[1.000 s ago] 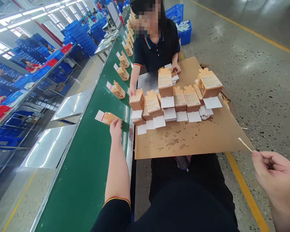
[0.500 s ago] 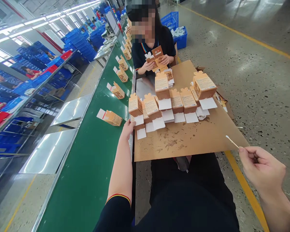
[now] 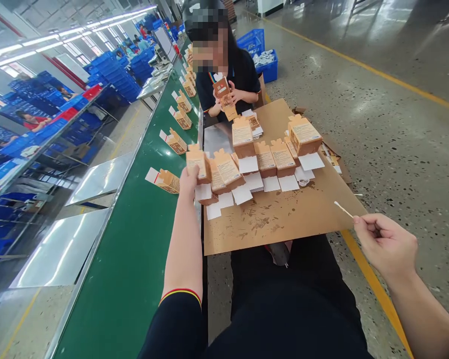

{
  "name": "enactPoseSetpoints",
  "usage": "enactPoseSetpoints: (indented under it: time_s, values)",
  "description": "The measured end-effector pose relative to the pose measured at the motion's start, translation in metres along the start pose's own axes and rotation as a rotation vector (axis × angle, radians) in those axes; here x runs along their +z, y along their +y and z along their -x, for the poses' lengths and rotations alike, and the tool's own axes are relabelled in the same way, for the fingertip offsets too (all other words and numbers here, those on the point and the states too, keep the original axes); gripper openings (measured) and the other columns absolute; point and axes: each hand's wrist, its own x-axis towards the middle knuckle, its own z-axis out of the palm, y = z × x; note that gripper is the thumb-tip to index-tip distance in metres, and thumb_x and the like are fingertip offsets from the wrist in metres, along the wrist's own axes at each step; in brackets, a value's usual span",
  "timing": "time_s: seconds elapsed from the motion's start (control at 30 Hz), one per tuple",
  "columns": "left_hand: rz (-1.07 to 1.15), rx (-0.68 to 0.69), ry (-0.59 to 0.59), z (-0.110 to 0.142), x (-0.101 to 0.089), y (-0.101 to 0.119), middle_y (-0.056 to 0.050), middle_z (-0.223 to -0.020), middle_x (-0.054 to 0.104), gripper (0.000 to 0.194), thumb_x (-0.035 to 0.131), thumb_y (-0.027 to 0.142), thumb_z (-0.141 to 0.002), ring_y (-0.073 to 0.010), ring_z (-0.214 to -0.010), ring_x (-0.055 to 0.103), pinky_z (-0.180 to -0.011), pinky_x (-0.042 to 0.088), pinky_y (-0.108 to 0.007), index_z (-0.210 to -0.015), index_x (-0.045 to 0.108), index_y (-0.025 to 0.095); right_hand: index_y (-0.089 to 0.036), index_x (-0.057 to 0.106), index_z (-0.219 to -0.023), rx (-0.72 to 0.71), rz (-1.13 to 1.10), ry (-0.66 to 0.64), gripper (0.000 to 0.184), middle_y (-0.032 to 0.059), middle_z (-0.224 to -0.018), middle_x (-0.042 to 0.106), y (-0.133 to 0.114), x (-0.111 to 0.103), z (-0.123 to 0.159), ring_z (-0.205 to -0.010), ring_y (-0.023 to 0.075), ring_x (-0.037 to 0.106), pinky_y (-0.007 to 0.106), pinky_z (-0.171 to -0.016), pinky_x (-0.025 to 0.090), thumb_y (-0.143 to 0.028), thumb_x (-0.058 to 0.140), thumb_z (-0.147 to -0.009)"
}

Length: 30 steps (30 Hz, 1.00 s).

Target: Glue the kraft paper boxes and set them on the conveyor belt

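Observation:
My left hand point(image 3: 189, 178) is closed on the near left side of a small brown cardboard box point(image 3: 199, 162), which has a white flap hanging down at its front. This box is at the left end of a cluster of similar boxes point(image 3: 228, 169) on the brown cardboard sheet point(image 3: 284, 214). Over the sheet's right corner, my right hand point(image 3: 387, 244) pinches a cotton swab point(image 3: 343, 208) between thumb and finger, its white tip pointing up and left. An open box point(image 3: 168, 180) stands on the green conveyor belt point(image 3: 134, 259), just left of my left hand.
Across the table, a co-worker point(image 3: 228, 65) holds a partly folded carton point(image 3: 224, 94). More open boxes point(image 3: 181, 119) stand in a row along the belt. Blue crates point(image 3: 267, 65) sit on the floor behind the co-worker. Another swab point(image 3: 357, 195) shows by the sheet's right edge.
My left hand has moved slightly up and left and now grips the end box, which has shifted and tilted a little. The swab is still in my right hand. The co-worker's carton has turned.

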Motion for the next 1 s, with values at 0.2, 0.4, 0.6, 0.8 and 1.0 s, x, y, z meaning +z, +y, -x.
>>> enactPoseSetpoints:
  time_s: [0.2, 0.4, 0.6, 0.8, 1.0]
  values:
    - [0.226, -0.068, 0.053, 0.038, -0.045, 0.007, -0.011, -0.143, 0.077, 0.046, 0.084, 0.045, -0.087, -0.0317, -0.131, 0.076, -0.104, 0.067, -0.045, -0.127, 0.072, 0.027, -0.025, 0.054, -0.068, 0.0, 0.051, -0.179, 0.04, -0.0014, -0.056, 0.047, -0.022, 0.018, -0.04, -0.055, 0.014, 0.041, 0.03, -0.057, 0.038, -0.056, 0.06, -0.091]
    - [0.382, -0.099, -0.033, 0.094, -0.068, 0.018, -0.011, -0.14, 0.079, 0.05, 0.08, 0.041, -0.082, -0.0391, -0.148, 0.066, -0.113, 0.065, -0.054, -0.129, 0.076, 0.025, -0.026, 0.051, -0.069, -0.061, 0.129, -0.24, 0.035, -0.003, -0.056, 0.044, -0.02, 0.038, -0.076, -0.054, 0.0151, 0.04, 0.03, -0.059, 0.037, -0.05, 0.059, -0.093]
    - [0.381, -0.11, -0.184, 0.188, -0.052, -0.014, -0.014, -0.137, 0.08, 0.078, 0.103, 0.054, -0.06, -0.0451, -0.147, 0.066, -0.119, 0.06, -0.059, -0.13, 0.079, 0.028, -0.026, 0.048, -0.065, -0.123, 0.376, -0.441, 0.029, 0.0026, -0.06, 0.057, -0.019, 0.065, -0.116, -0.057, 0.018, 0.049, 0.031, -0.058, 0.031, -0.029, 0.065, -0.089]
    - [0.265, -0.203, -0.31, 0.215, -0.011, -0.04, -0.017, -0.127, 0.083, 0.079, 0.109, 0.051, -0.056, -0.0428, -0.13, 0.077, -0.114, 0.063, -0.057, -0.123, 0.078, 0.021, -0.024, 0.05, -0.062, -0.147, 0.566, -0.567, 0.029, 0.0048, -0.065, 0.061, -0.02, 0.097, -0.138, -0.062, 0.0193, 0.052, 0.033, -0.06, 0.028, -0.018, 0.068, -0.084]
    - [0.255, -0.141, -0.25, 0.21, 0.005, -0.054, -0.018, -0.131, 0.082, 0.079, 0.107, 0.054, -0.059, -0.0432, -0.131, 0.077, -0.113, 0.063, -0.058, -0.125, 0.078, 0.02, -0.025, 0.051, -0.063, -0.125, 0.529, -0.49, 0.028, 0.0046, -0.063, 0.06, -0.018, 0.076, -0.138, -0.06, 0.0202, 0.052, 0.033, -0.06, 0.029, -0.021, 0.067, -0.086]
